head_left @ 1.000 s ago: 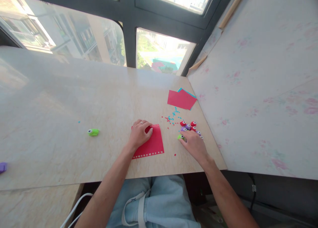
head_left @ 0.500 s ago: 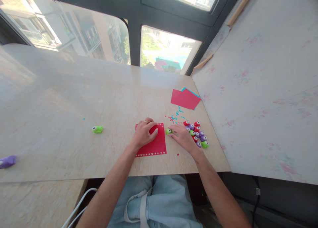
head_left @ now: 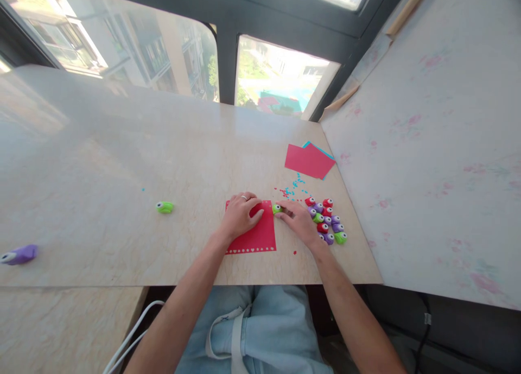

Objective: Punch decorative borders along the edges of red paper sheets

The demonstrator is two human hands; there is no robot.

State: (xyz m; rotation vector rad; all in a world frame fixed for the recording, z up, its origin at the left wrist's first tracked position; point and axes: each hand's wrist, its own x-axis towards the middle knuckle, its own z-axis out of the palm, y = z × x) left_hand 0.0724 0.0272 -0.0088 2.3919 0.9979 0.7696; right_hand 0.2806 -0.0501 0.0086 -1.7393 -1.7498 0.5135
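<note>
Pinched between the thumb and fingers of my right hand [head_left: 298, 217] is a small green paper punch [head_left: 277, 208] with a round eye-like top. It is at the right edge of a red sheet of paper [head_left: 260, 235], near the upper corner. A row of small punched shapes runs along the sheet's near edge, and some more show at its far edge, partly hidden by my hand. My left hand [head_left: 242, 216] lies on the sheet, thumb apart from the fingers, pressing it to the table.
Several red, purple and green punches [head_left: 325, 220] cluster right of my right hand. Tiny blue and red paper bits [head_left: 295, 187] lie beyond it, before red and blue sheets [head_left: 307, 159]. Leftward are a green punch [head_left: 165, 207] and a purple one [head_left: 20, 255]. A papered wall [head_left: 431, 146] bounds the right.
The green punch in my right hand has come up against the sheet's right edge, slightly farther from me. My left hand stays on the paper. The whole view has shifted a little.
</note>
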